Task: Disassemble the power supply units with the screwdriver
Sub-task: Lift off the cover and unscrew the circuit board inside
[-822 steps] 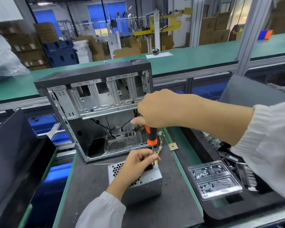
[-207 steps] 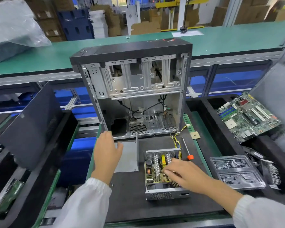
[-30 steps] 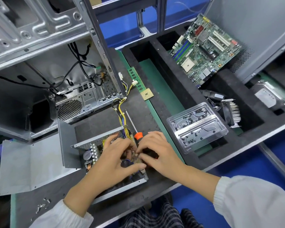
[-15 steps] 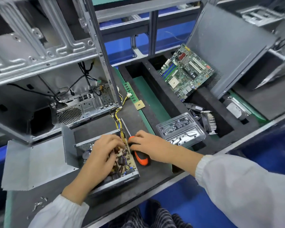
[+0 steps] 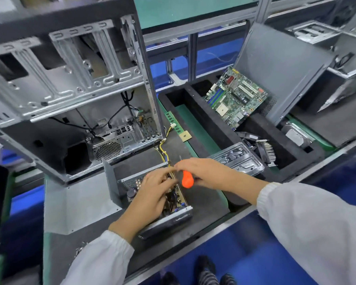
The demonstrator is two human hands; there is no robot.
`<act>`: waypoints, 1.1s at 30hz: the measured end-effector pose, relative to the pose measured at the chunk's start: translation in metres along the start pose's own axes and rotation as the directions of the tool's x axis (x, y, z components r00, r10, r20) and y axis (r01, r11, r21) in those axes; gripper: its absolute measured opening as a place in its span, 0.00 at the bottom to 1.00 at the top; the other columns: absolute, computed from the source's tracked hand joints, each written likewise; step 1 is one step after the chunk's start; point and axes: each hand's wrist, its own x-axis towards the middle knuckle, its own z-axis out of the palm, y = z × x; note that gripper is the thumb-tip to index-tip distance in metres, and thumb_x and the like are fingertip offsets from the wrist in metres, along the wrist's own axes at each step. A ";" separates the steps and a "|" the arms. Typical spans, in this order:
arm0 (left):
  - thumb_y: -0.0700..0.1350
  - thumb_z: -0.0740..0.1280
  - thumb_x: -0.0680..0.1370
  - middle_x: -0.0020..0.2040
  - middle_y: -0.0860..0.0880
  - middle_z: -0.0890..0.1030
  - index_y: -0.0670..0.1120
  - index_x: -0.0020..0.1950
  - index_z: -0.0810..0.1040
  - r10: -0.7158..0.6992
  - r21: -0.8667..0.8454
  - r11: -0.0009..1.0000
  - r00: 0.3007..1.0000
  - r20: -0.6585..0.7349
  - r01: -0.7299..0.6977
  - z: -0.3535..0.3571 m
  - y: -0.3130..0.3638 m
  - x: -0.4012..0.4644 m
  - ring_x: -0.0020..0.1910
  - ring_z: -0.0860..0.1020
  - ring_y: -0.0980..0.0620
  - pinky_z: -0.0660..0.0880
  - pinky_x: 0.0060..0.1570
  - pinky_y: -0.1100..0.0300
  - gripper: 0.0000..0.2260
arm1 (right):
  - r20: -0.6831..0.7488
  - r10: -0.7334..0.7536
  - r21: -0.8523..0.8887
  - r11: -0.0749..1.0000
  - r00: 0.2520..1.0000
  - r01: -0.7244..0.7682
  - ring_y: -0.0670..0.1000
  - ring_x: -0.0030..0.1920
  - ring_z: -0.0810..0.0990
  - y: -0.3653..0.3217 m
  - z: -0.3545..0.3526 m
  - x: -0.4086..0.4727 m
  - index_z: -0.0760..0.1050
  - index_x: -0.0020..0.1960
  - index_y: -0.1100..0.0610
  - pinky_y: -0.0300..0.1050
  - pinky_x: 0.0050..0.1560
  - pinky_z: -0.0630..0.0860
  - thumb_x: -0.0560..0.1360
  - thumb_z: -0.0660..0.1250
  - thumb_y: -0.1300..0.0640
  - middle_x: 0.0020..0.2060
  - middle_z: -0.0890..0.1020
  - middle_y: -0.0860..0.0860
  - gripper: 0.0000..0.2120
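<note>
An opened power supply unit sits on the dark mat near the bench's front edge, its circuit board and capacitors exposed. My left hand rests on the board with fingers spread over the components. My right hand grips the orange-handled screwdriver just right of the unit, its shaft pointing away from me. Yellow and black wires run from the unit toward the case.
The empty computer case stands behind the unit. The removed metal lid lies to the left. A clear screw tray, heatsink, motherboard and side panel sit in foam bins to the right. Loose screws lie front left.
My right hand has closed around the screwdriver and lifted it off the mat beside the unit. My left hand stays on the board. The camera view tilted up a little.
</note>
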 end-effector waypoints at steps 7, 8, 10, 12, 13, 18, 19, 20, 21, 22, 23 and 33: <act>0.32 0.58 0.65 0.52 0.52 0.80 0.48 0.52 0.83 -0.014 -0.006 1.000 0.996 0.089 0.015 0.001 0.000 0.001 0.53 0.69 0.55 0.59 0.63 0.55 0.23 | -0.369 0.443 0.629 0.766 0.817 -0.131 0.55 0.36 0.79 -0.027 -0.027 0.006 0.71 0.46 0.53 0.52 0.40 0.76 0.73 0.67 0.49 0.36 0.81 0.55 0.10; 0.35 0.58 0.68 0.52 0.53 0.78 0.49 0.53 0.83 -0.017 0.022 1.000 0.995 0.101 0.015 0.001 -0.002 -0.001 0.54 0.69 0.55 0.59 0.64 0.54 0.21 | -0.361 0.460 0.659 0.741 0.811 -0.127 0.56 0.38 0.80 -0.029 -0.029 0.007 0.71 0.46 0.56 0.55 0.42 0.77 0.73 0.67 0.48 0.37 0.82 0.55 0.11; 0.44 0.55 0.74 0.51 0.54 0.75 0.52 0.58 0.81 -0.027 0.073 0.997 0.991 0.132 0.018 0.002 -0.005 -0.007 0.54 0.69 0.54 0.58 0.65 0.54 0.19 | -0.347 0.458 0.693 0.713 0.818 -0.105 0.53 0.39 0.82 -0.030 -0.029 0.006 0.72 0.46 0.56 0.56 0.45 0.78 0.72 0.67 0.48 0.38 0.84 0.51 0.12; 0.52 0.54 0.78 0.49 0.53 0.71 0.55 0.62 0.80 -0.034 0.109 0.994 0.990 0.140 0.019 0.005 -0.004 -0.011 0.53 0.69 0.53 0.57 0.65 0.56 0.19 | -0.330 0.444 0.712 0.697 0.833 -0.089 0.55 0.39 0.82 -0.031 -0.025 0.003 0.71 0.45 0.56 0.58 0.44 0.77 0.72 0.67 0.48 0.37 0.84 0.52 0.11; 0.55 0.54 0.79 0.49 0.53 0.69 0.56 0.61 0.80 -0.033 0.112 0.994 0.990 0.139 0.018 0.006 -0.003 -0.012 0.52 0.68 0.53 0.57 0.64 0.57 0.18 | -0.317 0.435 0.716 0.693 0.843 -0.088 0.58 0.39 0.82 -0.031 -0.022 0.002 0.71 0.44 0.57 0.60 0.43 0.77 0.71 0.67 0.48 0.37 0.83 0.55 0.12; 0.55 0.55 0.80 0.58 0.53 0.71 0.55 0.54 0.79 -0.013 0.086 0.996 0.990 0.143 0.000 0.007 -0.005 -0.011 0.60 0.66 0.54 0.56 0.66 0.53 0.14 | -0.313 0.368 0.691 0.720 0.876 -0.055 0.57 0.36 0.79 -0.034 -0.021 0.002 0.72 0.44 0.51 0.57 0.41 0.76 0.71 0.67 0.49 0.36 0.82 0.54 0.08; 0.54 0.55 0.80 0.59 0.54 0.71 0.54 0.53 0.79 -0.015 0.092 0.996 0.988 0.156 0.000 0.008 -0.005 -0.011 0.61 0.66 0.54 0.56 0.66 0.51 0.13 | -0.318 0.356 0.683 0.729 0.879 -0.048 0.54 0.36 0.79 -0.035 -0.022 0.003 0.71 0.44 0.48 0.53 0.40 0.77 0.71 0.67 0.49 0.36 0.82 0.52 0.06; 0.54 0.55 0.80 0.60 0.55 0.72 0.54 0.53 0.78 -0.015 0.094 0.996 0.986 0.166 0.000 0.008 -0.004 -0.010 0.62 0.67 0.54 0.56 0.66 0.51 0.13 | -0.323 0.339 0.669 0.742 0.884 -0.040 0.51 0.34 0.78 -0.036 -0.023 0.003 0.71 0.43 0.46 0.47 0.39 0.77 0.71 0.67 0.49 0.35 0.81 0.50 0.06; 0.53 0.54 0.80 0.59 0.56 0.73 0.54 0.53 0.78 -0.015 0.092 0.996 0.984 0.175 -0.001 0.008 -0.004 -0.010 0.63 0.67 0.55 0.56 0.66 0.51 0.14 | -0.328 0.319 0.651 0.758 0.889 -0.032 0.48 0.33 0.76 -0.036 -0.024 0.004 0.70 0.42 0.43 0.41 0.36 0.75 0.71 0.67 0.49 0.35 0.79 0.48 0.06; 0.53 0.54 0.80 0.58 0.58 0.75 0.54 0.52 0.78 -0.015 0.088 0.996 0.983 0.182 -0.001 0.008 -0.004 -0.009 0.63 0.68 0.56 0.56 0.66 0.51 0.14 | -0.327 0.300 0.636 0.771 0.896 -0.025 0.46 0.31 0.74 -0.037 -0.024 0.004 0.68 0.42 0.43 0.36 0.35 0.72 0.71 0.68 0.50 0.34 0.78 0.48 0.07; 0.53 0.54 0.80 0.57 0.59 0.75 0.54 0.52 0.78 -0.018 0.081 0.997 0.983 0.185 0.003 0.008 -0.004 -0.008 0.62 0.68 0.57 0.55 0.66 0.52 0.14 | -0.321 0.285 0.628 0.778 0.903 -0.022 0.46 0.31 0.73 -0.037 -0.024 0.004 0.68 0.42 0.43 0.34 0.34 0.70 0.71 0.68 0.51 0.34 0.77 0.47 0.08; 0.52 0.53 0.79 0.52 0.62 0.78 0.54 0.51 0.79 -0.038 0.050 0.998 0.983 0.179 0.030 0.008 -0.003 -0.007 0.59 0.71 0.59 0.54 0.68 0.51 0.15 | -0.282 0.253 0.613 0.790 0.926 -0.029 0.45 0.29 0.71 -0.039 -0.015 0.000 0.66 0.42 0.43 0.33 0.33 0.67 0.72 0.70 0.57 0.28 0.73 0.43 0.14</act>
